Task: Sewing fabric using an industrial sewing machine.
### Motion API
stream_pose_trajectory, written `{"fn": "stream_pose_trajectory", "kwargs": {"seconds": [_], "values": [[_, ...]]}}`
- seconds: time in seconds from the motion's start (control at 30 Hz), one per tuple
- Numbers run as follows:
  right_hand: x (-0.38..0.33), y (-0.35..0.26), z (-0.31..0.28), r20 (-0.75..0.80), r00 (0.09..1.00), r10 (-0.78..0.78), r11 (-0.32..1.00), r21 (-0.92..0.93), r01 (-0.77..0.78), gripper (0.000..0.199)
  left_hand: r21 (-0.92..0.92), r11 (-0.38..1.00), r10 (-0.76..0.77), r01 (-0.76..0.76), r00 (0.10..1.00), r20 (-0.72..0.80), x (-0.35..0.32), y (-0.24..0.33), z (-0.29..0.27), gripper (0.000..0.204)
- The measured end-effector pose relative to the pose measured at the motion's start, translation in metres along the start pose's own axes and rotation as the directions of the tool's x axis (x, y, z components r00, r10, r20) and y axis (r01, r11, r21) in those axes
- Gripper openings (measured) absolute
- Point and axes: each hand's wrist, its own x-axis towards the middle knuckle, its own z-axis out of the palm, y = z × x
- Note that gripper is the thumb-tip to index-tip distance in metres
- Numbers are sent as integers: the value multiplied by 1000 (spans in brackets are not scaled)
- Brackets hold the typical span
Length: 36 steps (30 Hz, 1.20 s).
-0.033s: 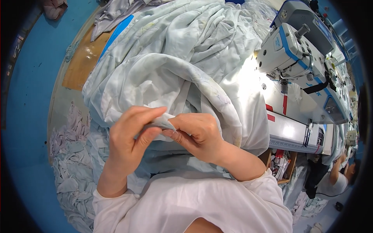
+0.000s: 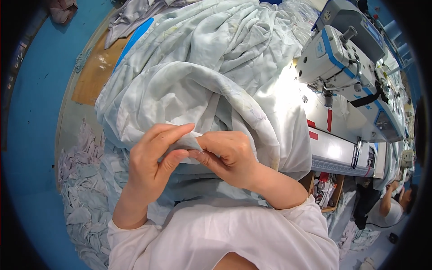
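Note:
A large heap of pale grey-green, thin fabric (image 2: 198, 40) with faint floral marks lies bunched before me, a thick fold looping round in its middle. My right hand (image 2: 229, 157) pinches a folded edge of this fabric between thumb and fingers, and a few loose threads show at its fingertips. Beside it, my left hand (image 2: 155, 159) curves around the same edge, thumb and forefinger apart with a small grey flap of cloth between them. The left hand's other fingers are partly hidden.
To the right stands a white and blue sewing machine (image 2: 337, 58) on its table (image 2: 337, 153), with an open drawer (image 2: 330, 191) of small items below. Crumpled cloth (image 2: 85, 211) lies on the floor at left. Another person (image 2: 389, 209) sits at far right.
My left hand has shifted very slightly to the right, and the small flap of cloth between my hands has tilted a little. The right hand keeps its pinch.

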Motion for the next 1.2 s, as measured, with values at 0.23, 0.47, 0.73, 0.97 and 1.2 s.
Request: {"fn": "stream_pose_trajectory", "kwargs": {"seconds": [0.23, 0.47, 0.73, 0.97, 1.2], "values": [[-13, -10, 6, -83, 996, -13, 1000, 5, 14, 11, -20, 997, 68, -70, 995, -75, -19, 1, 9, 29], [-32, -30, 10, -90, 995, 53, 998, -17, -54, 5, 72, 988, 139, -134, 988, -69, -39, 19, 12, 33], [-66, -40, 12, -19, 996, 84, 996, 41, -83, 11, 66, 991, 115, -116, 993, 21, -70, 29, 10, 25], [-218, 16, -143, -763, 576, 292, 872, -34, -487, 28, -341, 913, -356, 224, 844, -400, -218, -105, -286, 45], [-273, 45, -74, -144, 429, 892, 444, 460, -769, 53, -216, 946, -273, 243, 954, -122, -233, -90, -276, 36]]}}
